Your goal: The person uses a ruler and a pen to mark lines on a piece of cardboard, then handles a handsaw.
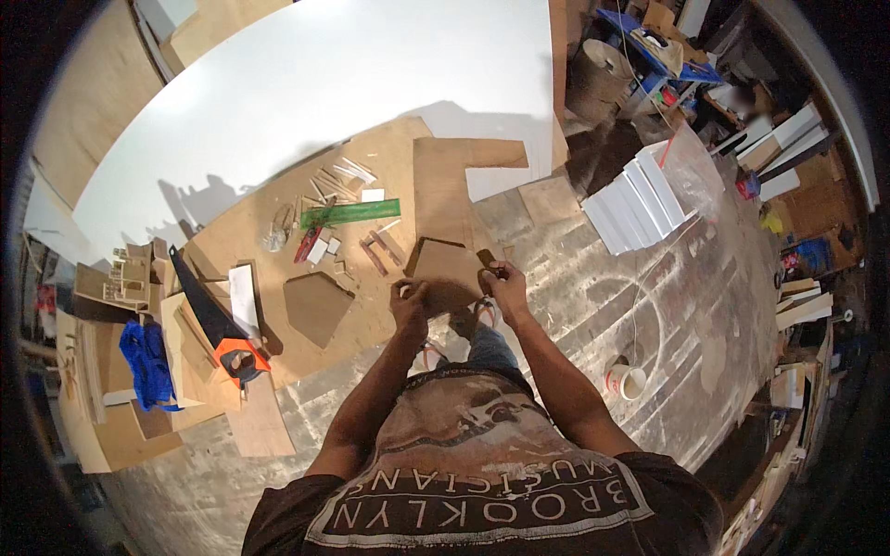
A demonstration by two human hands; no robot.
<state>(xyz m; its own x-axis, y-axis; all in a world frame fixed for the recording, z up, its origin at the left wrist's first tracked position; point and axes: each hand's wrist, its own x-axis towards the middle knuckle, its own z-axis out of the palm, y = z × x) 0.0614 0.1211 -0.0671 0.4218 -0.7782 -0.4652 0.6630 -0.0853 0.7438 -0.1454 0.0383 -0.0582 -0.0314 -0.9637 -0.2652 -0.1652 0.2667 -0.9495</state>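
Between my hands is a brown angular board (445, 270), apparently thin fibreboard or cardboard, with a dark strip along its far and left edges. My left hand (409, 306) pinches its near left corner. At the right side, my right hand (506, 288) has thumb and fingers closed at the board's edge, beside a short dark piece (484, 260); whether that piece is joined to the board cannot be told. A loose brown five-sided panel (318, 307) lies on the plywood worktop (375, 316) to the left. Beyond the held board lies an L-shaped brown sheet (439, 177).
A handsaw (201, 299) with an orange handle lies left, near a blue cloth (146, 365) and a small wooden model (128, 278). A green ruler-like strip (368, 210), thin wooden sticks (330, 184) and a red cutter (308, 244) lie ahead. White panels (636, 201) and a paper cup (631, 382) are right.
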